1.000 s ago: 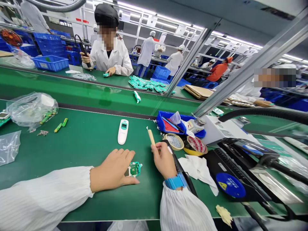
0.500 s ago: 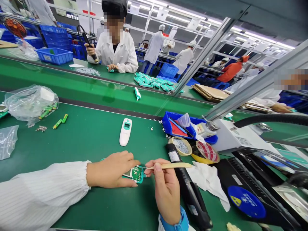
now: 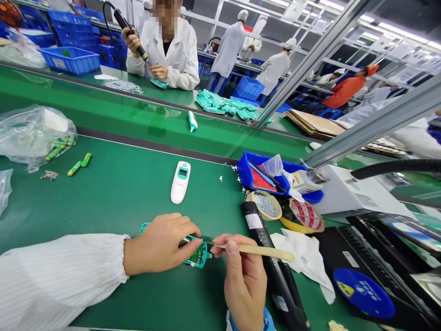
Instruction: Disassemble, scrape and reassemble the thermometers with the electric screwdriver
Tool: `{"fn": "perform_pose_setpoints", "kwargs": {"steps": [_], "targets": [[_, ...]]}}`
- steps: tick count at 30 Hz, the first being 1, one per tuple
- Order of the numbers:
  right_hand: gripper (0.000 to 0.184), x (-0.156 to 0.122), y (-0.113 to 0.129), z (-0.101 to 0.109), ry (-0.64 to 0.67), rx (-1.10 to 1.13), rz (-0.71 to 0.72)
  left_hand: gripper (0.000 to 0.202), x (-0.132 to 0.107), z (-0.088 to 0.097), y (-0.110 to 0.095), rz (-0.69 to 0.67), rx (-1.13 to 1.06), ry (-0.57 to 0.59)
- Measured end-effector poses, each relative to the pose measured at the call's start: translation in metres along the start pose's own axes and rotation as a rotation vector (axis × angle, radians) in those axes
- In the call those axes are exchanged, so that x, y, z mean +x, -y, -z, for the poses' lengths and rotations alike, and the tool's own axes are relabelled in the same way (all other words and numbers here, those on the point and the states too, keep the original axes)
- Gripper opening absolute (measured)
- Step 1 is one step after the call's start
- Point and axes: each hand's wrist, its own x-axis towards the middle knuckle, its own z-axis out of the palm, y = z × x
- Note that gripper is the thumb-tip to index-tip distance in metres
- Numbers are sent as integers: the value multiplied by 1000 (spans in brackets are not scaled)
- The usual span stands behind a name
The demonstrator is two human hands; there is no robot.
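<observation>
My left hand (image 3: 161, 243) presses down on a teal device half with a green circuit board (image 3: 198, 255) on the green belt, fingers closed over it. My right hand (image 3: 241, 276) pinches a thin wooden stick (image 3: 262, 251), its tip touching the board's right end. A finished white and teal thermometer-like device (image 3: 180, 182) lies a little beyond my hands.
A black tool (image 3: 272, 266) and white cloth (image 3: 306, 257) lie right of my right hand. Tape rolls (image 3: 303, 215), a blue tray (image 3: 248, 172) and a white machine (image 3: 347, 193) stand beyond. A plastic bag (image 3: 31, 133) and green parts (image 3: 79, 164) lie left. A person in white works across the belt.
My right hand turned the stick from upright to lying flat and brought its tip to the board. My left hand stayed on the device. The view tilted down.
</observation>
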Motion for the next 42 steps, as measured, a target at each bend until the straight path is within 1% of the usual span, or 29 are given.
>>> {"fn": "perform_pose_setpoints", "kwargs": {"steps": [6, 14, 20, 31, 42], "targets": [[10, -2, 1, 1, 23, -29, 0, 20, 2, 0, -1, -12, 2, -28], [10, -2, -2, 0, 55, -58, 5, 21, 2, 0, 0, -10, -7, -2], [10, -4, -5, 0, 68, -85, 39, 21, 2, 0, 0, -17, -12, -5], [7, -6, -10, -1, 56, -172, 50, 20, 3, 0, -1, -28, -16, 0], [5, -7, -14, -2, 68, -174, 35, 21, 2, -1, -1, -18, 12, 6]]}}
